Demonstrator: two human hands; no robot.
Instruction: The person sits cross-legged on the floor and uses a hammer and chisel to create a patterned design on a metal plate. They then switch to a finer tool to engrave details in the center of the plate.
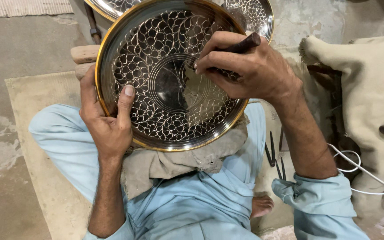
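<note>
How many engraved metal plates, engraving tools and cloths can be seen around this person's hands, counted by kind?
Engraved metal plates: 2, the plate on the lap and a second plate behind it.
Tool with dark handle in the right hand: 1
Thin dark tools lying beside the leg: about 4; hard to separate.
Grey cloth under the plate: 1
White cable: 1
Total: about 9
The left hand grips the plate's rim.

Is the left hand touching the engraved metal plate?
Touching. The head view shows the left hand gripping the plate at its rim, thumb pressed on the patterned face.
</note>
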